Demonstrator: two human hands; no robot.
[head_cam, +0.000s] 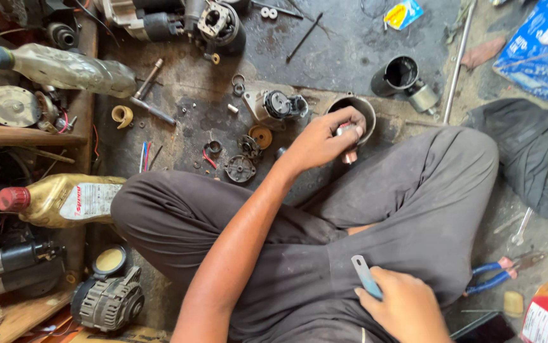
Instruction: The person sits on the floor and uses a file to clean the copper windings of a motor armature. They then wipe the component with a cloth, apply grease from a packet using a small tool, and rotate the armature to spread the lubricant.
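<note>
While L hand [325,140] grips a small copper-ended armature [348,151] beside the metal cylinder housing [358,109], R hand [407,305] fingers clamp a blue-grey flat blade [365,276] over the lap.

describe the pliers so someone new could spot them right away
Start at the person's right hand, low in the picture, holding a small grey-blue strip. Just beyond the grey trouser knee, on the dirty floor, lie the pliers. Their blue and pink handles set them apart from the bare metal wrench just above.

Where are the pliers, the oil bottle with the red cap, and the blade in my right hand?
pliers [491,277], head view, on the blue handles
oil bottle [64,200], head view, on its golden body
blade [364,274], head view, on its flat strip
</note>
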